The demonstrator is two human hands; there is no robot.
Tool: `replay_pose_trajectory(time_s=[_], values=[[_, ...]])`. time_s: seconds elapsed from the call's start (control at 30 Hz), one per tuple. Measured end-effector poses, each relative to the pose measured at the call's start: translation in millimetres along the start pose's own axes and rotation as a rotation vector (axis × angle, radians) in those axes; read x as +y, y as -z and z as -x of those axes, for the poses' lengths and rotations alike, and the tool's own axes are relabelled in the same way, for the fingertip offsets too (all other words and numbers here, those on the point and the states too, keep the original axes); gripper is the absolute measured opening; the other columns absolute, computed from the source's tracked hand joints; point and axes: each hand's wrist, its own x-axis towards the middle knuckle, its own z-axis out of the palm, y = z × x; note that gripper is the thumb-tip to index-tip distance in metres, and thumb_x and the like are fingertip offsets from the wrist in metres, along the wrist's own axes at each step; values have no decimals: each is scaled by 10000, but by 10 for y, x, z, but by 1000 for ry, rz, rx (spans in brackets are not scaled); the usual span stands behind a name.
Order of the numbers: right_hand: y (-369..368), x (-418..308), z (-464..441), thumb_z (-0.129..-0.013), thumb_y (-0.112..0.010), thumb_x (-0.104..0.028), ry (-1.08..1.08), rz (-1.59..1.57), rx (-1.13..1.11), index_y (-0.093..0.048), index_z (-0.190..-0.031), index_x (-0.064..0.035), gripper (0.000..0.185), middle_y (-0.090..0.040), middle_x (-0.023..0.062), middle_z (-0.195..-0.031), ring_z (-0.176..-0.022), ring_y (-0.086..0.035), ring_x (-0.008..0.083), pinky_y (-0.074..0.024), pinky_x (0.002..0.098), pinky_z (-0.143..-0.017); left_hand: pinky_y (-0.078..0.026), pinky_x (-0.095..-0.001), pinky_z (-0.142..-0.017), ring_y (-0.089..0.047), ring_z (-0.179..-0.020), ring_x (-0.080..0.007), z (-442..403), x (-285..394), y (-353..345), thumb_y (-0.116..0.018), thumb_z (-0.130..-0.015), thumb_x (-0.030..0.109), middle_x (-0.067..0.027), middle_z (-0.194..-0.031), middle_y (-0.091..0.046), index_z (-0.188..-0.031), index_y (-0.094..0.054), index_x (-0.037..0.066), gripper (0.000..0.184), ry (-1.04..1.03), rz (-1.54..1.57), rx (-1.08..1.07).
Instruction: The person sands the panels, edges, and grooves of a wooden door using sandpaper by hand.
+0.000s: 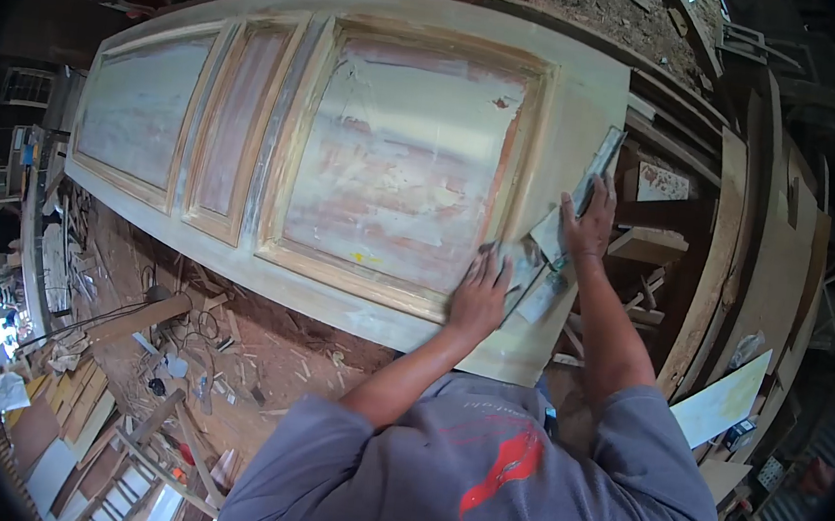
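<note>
A panelled wooden door (573, 105) lies flat before me, its recessed panels smeared with whitish filler. My left hand (482, 289) is at the door's near right corner, fingers closed over a worn grey-green sandpaper sheet (525, 271). To its right, my right hand (590, 220) grips a folded strip of sandpaper (603, 156) along the door's right end. A loose-hanging part of the sheets (548, 235) lies between both hands. Beneath it a pale flap (543, 298) rests on the door; whether it is a separate piece I cannot tell.
Beyond the right end of the door are stacked boards and timber frames (726, 240). A pale panel (721, 398) leans at the lower right. Wood scraps and shavings (237, 359) litter the dirt floor on the left, near a low wooden frame (162, 457).
</note>
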Motion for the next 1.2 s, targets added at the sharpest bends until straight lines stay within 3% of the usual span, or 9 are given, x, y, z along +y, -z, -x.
replay_pose_trajectory(time_s=[0.27, 0.43, 0.57, 0.67, 0.77, 0.87, 1.0, 1.1, 1.2], values=[[-6, -25, -16, -963, -793, -402, -4, 4, -10, -490, -1572, -79, 753, -452, 264, -1646, -1528, -442, 461, -399, 528, -1255, -370, -548, -1283, -479, -1503, -543, 551, -200, 84, -584, -976, 116, -423, -1594, -454, -1590, -476, -58, 647, -158, 20, -92], [21, -23, -1, -971, -784, -382, 4, 18, -5, -486, -1578, -81, 740, -449, 268, -1652, -1529, -440, 464, -401, 529, -1253, -359, -556, -1292, -465, -1503, -555, -230, -177, -21, -597, -1021, 186, -422, -1590, -454, -1580, -481, -57, 620, -69, 29, -22], [-8, -47, -87, -962, -795, -382, -16, 22, -15, -492, -1577, -92, 744, -454, 263, -1649, -1528, -443, 464, -403, 529, -1251, -368, -568, -1281, -446, -1519, -559, 338, -320, 106, -583, -1010, 141, -422, -1607, -435, -1586, -479, -47, 615, -197, 62, -109], [28, -91, -4, -954, -802, -400, -55, -10, -16, -497, -1576, -101, 755, -464, 259, -1638, -1524, -447, 463, -405, 533, -1248, -375, -568, -1273, -443, -1519, -563, 501, -282, 66, -580, -1004, 124, -423, -1618, -422, -1587, -483, -40, 613, -161, 61, -198], [19, -40, -46, -951, -803, -420, -36, 5, -17, -500, -1575, -105, 761, -464, 257, -1633, -1516, -455, 462, -409, 539, -1241, -396, -552, -1264, -472, -1490, -562, -21, -196, -16, -602, -1005, 137, -423, -1614, -423, -1591, -481, -34, 622, -94, 43, -26], [-5, 2, -8, -955, -799, -433, -27, 25, -11, -503, -1572, -109, 758, -459, 253, -1635, -1512, -458, 455, -411, 548, -1235, -397, -553, -1263, -494, -1478, -549, -246, -124, 38, -612, -1006, 141, -410, -1617, -429, -1591, -485, -26, 621, -41, 84, -15], [-10, -10, -37, -959, -789, -455, -14, 29, 5, -510, -1564, -106, 752, -465, 244, -1629, -1515, -456, 444, -411, 555, -1229, -421, -551, -1247, -508, -1476, -530, 513, -134, 186, -616, -1002, 127, -392, -1620, -441, -1569, -537, -3, 587, -73, 92, -168], [2, -5, -35, -958, -778, -478, -24, 32, 6, -527, -1543, -94, 744, -476, 234, -1621, -1520, -451, 434, -412, 559, -1221, -436, -552, -1234, -525, -1456, -532, 662, -68, 117, -611, -994, 112, -390, -1620, -443, -1561, -555, 0, 580, -32, 87, -162], [-27, 2, -47, -957, -779, -475, -8, 22, 13, -533, -1535, -94, 734, -476, 231, -1622, -1522, -451, 427, -410, 555, -1222, -440, -551, -1230, -537, -1438, -537, 226, -17, 10, -606, -990, 100, -383, -1622, -446, -1563, -556, 1, 583, 29, 92, -52]])
